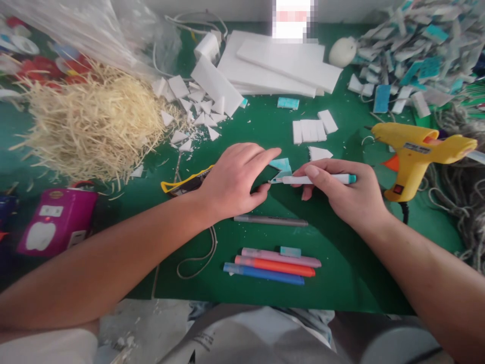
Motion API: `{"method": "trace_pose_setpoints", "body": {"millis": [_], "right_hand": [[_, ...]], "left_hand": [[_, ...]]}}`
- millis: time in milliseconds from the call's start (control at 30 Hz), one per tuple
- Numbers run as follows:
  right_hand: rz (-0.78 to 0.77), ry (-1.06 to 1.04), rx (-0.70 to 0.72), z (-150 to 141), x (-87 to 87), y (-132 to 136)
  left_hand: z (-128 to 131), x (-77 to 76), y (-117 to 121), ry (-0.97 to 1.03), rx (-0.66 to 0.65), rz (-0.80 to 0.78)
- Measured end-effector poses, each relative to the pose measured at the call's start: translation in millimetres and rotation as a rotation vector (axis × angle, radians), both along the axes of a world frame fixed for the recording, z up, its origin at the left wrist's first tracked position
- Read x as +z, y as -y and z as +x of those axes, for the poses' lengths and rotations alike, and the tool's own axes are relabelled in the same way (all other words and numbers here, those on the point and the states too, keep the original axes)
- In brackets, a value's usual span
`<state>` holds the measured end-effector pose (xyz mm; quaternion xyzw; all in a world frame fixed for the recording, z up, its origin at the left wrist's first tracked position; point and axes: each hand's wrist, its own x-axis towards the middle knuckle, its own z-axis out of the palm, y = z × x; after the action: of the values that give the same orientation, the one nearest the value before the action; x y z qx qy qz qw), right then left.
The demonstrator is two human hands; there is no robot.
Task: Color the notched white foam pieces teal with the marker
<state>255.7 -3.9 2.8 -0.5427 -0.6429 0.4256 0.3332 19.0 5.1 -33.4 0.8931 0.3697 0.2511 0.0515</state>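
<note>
Across the green counter (352,278), a heap of pale straw (94,121) sits left and a yellow plastic glue gun (412,172) right, seemingly kept aside yet within reach. The right hand (348,192) grasps a slim white marker with a teal end (299,180), its pen-like grip bringing the tip to the small turquoise-faced piece (282,165), midway between both hands. The left hand (233,177) curves around that piece's left side, probably to steady it; whether its grip pinches it, I cannot tell. Nearer, pink (261,254), orange-red (275,265) and blue markers (263,273) lie side by side, likely for easy choosing; a loose teal cap (290,252) is perhaps parked by the pink one.
</note>
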Motion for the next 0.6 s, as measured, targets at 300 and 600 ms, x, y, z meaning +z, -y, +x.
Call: {"method": "trace_pose_setpoints", "body": {"millis": [300,600], "right_hand": [[-0.004,0.005,0.029,1.4,-0.6,0.0],[0.001,-0.016,0.041,2.3,-1.0,0.3]], "left_hand": [[-0.1,-0.1,0.4,-0.015,0.017,-0.046],[-0.7,0.4,-0.8,-0.01,-0.005,-0.023]]}}
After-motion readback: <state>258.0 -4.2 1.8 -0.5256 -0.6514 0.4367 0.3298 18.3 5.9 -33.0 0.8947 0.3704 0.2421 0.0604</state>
